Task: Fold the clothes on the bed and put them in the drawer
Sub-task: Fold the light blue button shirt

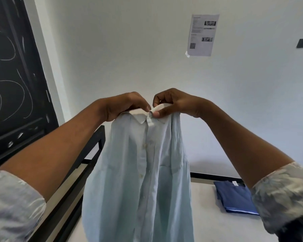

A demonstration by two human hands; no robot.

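Head view, read left to right: a dark panel [12, 67] with pale curved marks fills the far left, and the black bed frame [87, 154] runs below it along the mattress edge.

Left hand [124, 105]: fingers curled over the collar [142, 117] of a pale blue button-front shirt [140, 180], gripping it from above.

Right hand [173, 103]: thumb and fingers pinch the same collar at the top of the button strip, touching or almost touching the left hand.

I judge both hands work at the neck so that the shirt hangs straight under its own weight, front towards me and buttons down the centre. That squares the garment before it is laid flat. The shirt is raised in the air over the bed [205, 215], and its lower part runs out of frame.

On the wall above and to the right is a printed sheet [202, 34], text too small to read.

On the bed at the right lies a folded dark blue garment [234, 198], set well to the side, which I take to be finished work kept clear of the folding area.

I cannot see the drawer
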